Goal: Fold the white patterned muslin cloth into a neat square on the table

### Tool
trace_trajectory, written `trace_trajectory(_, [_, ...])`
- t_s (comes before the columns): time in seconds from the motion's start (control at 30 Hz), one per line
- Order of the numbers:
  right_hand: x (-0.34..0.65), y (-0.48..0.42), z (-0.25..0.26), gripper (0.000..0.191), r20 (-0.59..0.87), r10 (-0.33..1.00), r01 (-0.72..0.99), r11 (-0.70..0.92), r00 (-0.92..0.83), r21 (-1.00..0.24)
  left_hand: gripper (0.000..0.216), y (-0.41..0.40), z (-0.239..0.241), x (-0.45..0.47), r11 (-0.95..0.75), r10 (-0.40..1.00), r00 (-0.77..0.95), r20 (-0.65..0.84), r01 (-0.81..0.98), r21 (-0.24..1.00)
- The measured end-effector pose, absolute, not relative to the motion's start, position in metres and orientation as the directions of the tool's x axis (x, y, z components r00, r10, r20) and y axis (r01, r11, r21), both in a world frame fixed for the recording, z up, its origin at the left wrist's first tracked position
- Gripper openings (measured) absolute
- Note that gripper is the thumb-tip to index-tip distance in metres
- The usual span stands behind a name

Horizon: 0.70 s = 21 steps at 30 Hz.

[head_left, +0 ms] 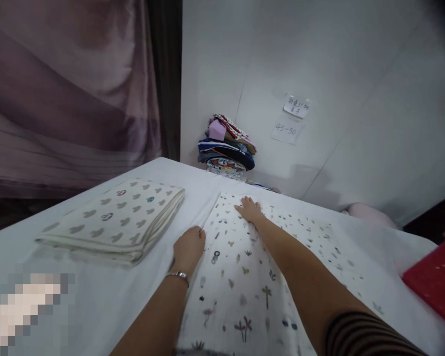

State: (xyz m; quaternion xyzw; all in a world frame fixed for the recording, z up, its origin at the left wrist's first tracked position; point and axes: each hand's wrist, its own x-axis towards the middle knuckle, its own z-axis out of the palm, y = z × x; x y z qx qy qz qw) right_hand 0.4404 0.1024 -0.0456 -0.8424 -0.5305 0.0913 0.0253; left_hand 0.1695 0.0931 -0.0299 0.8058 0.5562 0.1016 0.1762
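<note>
A white cloth printed with small palm trees, a flamingo and sunglasses lies spread over the white-covered table. My left hand, with a metal bracelet at the wrist, is closed at the cloth's left edge; its fingertips are partly hidden. My right hand rests flat on the cloth near its far edge, fingers apart. The cloth continues to the right, beyond my right forearm. To the left of my left hand lies a folded cream cloth with grey-beige mouse-head shapes, several layers thick.
Folded clothes are piled beyond the table's far edge, against a white wall with handwritten paper signs. A red item lies at the right edge. A mauve curtain hangs at the left. The lower left corner is pixelated.
</note>
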Motion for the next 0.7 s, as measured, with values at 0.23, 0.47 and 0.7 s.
trace_trajectory(0.23, [0.445,0.081,-0.037,0.07,-0.02,0.909,0.895,-0.413,0.415,-0.17,0.036,0.092,-0.022,0.169,-0.322,0.926,0.372,-0.062,0.865,0.386])
trace_trajectory(0.47, [0.487,0.019,-0.046,0.063,-0.078,0.822,0.809,-0.569,0.564,-0.147,0.038,0.095,-0.02,0.171,-0.303,0.929,0.362,-0.081,0.867,0.395])
trace_trajectory(0.7, [0.503,0.01,-0.034,0.066,-0.079,0.824,0.797,-0.563,0.561,-0.22,0.039,0.096,-0.013,0.17,-0.298,0.922,0.367,-0.126,0.877,0.376])
